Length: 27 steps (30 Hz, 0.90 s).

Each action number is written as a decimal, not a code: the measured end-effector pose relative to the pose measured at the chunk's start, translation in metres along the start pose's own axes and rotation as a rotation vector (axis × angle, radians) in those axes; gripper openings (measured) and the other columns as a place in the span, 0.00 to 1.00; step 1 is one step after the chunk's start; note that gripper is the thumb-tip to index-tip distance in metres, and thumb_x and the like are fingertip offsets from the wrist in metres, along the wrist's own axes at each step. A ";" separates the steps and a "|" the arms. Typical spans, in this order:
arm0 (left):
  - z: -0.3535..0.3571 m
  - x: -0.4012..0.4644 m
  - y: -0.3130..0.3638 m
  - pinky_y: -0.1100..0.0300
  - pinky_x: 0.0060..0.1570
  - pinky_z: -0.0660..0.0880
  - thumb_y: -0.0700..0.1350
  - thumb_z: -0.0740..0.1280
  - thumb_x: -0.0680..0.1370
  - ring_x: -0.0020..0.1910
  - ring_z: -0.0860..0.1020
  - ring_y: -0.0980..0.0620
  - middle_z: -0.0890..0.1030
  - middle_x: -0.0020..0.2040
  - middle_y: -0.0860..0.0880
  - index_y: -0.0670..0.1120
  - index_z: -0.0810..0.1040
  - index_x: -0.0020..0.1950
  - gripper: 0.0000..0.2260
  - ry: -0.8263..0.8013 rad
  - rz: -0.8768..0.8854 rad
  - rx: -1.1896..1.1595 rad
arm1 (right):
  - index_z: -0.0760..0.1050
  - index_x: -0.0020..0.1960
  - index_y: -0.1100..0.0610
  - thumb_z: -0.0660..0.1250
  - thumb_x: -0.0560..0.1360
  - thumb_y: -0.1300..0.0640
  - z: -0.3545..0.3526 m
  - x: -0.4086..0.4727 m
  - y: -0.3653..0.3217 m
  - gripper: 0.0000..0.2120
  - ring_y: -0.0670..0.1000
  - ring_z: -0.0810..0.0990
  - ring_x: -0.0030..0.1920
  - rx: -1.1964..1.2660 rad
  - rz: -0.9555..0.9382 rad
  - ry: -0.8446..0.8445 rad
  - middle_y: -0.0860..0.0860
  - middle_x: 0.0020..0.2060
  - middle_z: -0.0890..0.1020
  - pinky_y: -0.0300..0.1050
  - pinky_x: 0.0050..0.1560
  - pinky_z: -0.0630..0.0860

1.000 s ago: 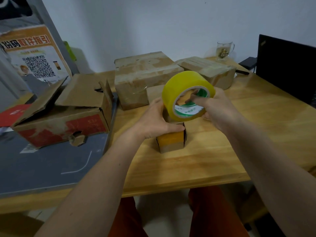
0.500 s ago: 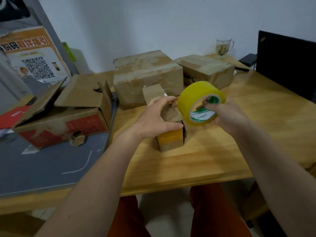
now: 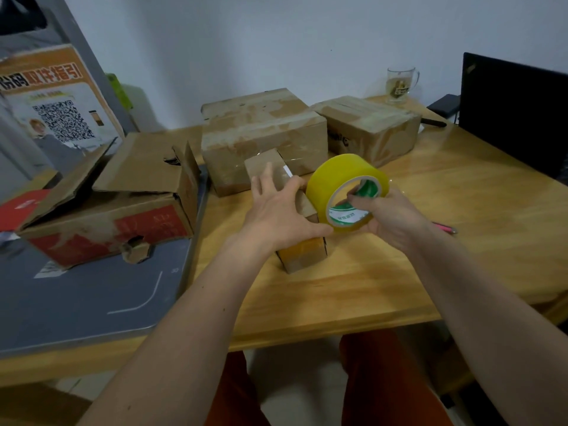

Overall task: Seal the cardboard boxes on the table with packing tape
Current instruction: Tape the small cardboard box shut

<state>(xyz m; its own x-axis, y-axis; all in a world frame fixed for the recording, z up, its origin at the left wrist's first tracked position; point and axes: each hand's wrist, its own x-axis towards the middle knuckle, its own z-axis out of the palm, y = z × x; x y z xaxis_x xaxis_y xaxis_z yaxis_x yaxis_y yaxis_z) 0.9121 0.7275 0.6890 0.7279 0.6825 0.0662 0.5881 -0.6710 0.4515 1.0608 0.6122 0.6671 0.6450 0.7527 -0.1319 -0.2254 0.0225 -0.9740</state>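
wall (image 3: 307,41): plain white | table (image 3: 461,241): light wood | floor (image 3: 295,392): pale | light: dim, even

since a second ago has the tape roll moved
Yes, the tape roll moved right and down, off the top of the small box to its right side.

Just one cam here, strapped to the head, looking forward and down over the table (image 3: 399,272) from close up (wide lens, so the edges bend a bit); both forearms run in from the bottom, wall fills the top
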 end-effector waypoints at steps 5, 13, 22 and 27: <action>0.000 -0.013 -0.010 0.53 0.68 0.61 0.59 0.79 0.63 0.79 0.46 0.49 0.45 0.80 0.52 0.64 0.67 0.54 0.27 0.138 0.050 -0.216 | 0.75 0.61 0.62 0.68 0.76 0.65 0.011 -0.004 -0.004 0.13 0.58 0.82 0.54 -0.063 -0.045 -0.010 0.59 0.55 0.82 0.61 0.49 0.81; 0.055 -0.044 0.000 0.74 0.63 0.59 0.58 0.78 0.66 0.77 0.51 0.57 0.43 0.80 0.49 0.57 0.63 0.60 0.31 0.613 -0.058 -0.596 | 0.79 0.47 0.52 0.73 0.73 0.57 0.048 -0.002 -0.023 0.04 0.50 0.83 0.48 -0.277 -0.238 -0.045 0.49 0.45 0.84 0.48 0.48 0.81; 0.080 -0.078 0.009 0.48 0.76 0.58 0.63 0.77 0.65 0.79 0.46 0.43 0.39 0.79 0.45 0.51 0.54 0.76 0.48 0.294 -0.089 -0.430 | 0.80 0.43 0.50 0.73 0.73 0.53 0.025 0.011 -0.008 0.03 0.48 0.83 0.44 -0.447 -0.190 -0.116 0.45 0.39 0.85 0.44 0.42 0.78; 0.023 -0.073 -0.001 0.51 0.69 0.59 0.78 0.65 0.58 0.68 0.58 0.48 0.61 0.69 0.48 0.55 0.60 0.76 0.51 0.245 0.009 0.166 | 0.80 0.44 0.56 0.69 0.74 0.65 0.002 0.018 -0.020 0.05 0.47 0.82 0.40 -0.401 -0.171 -0.262 0.46 0.34 0.84 0.42 0.41 0.75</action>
<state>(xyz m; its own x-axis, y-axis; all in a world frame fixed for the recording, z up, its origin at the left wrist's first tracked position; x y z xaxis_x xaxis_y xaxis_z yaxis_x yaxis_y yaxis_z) 0.8666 0.6719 0.6630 0.6386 0.7121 0.2917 0.6462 -0.7021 0.2993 1.0754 0.6264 0.6849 0.4315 0.9014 0.0363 0.1991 -0.0559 -0.9784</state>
